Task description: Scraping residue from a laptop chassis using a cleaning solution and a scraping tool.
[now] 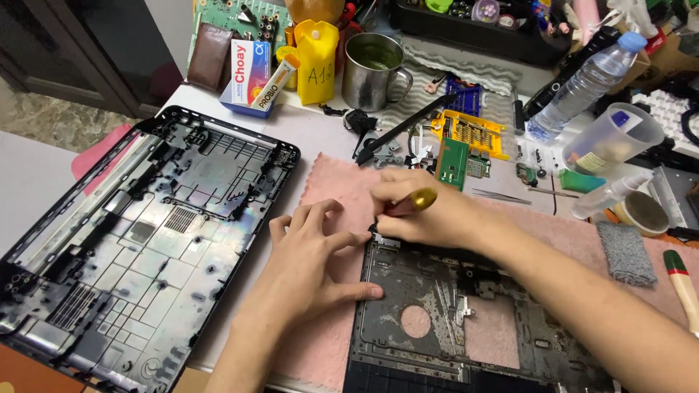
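gold-capped screwdriver [411,202] clenched in right hand [426,215] fingers; left hand [317,255] fingers spread, released, pressing laptop frame [437,313].

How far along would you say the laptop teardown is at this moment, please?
Done: the bottom cover lies off to the left, stripped, and a small green circuit board sits apart. In hand: the right hand works a gold-capped screwdriver at the palmrest frame's top-left corner while the left hand steadies it. Left: metal brackets remain on the frame.
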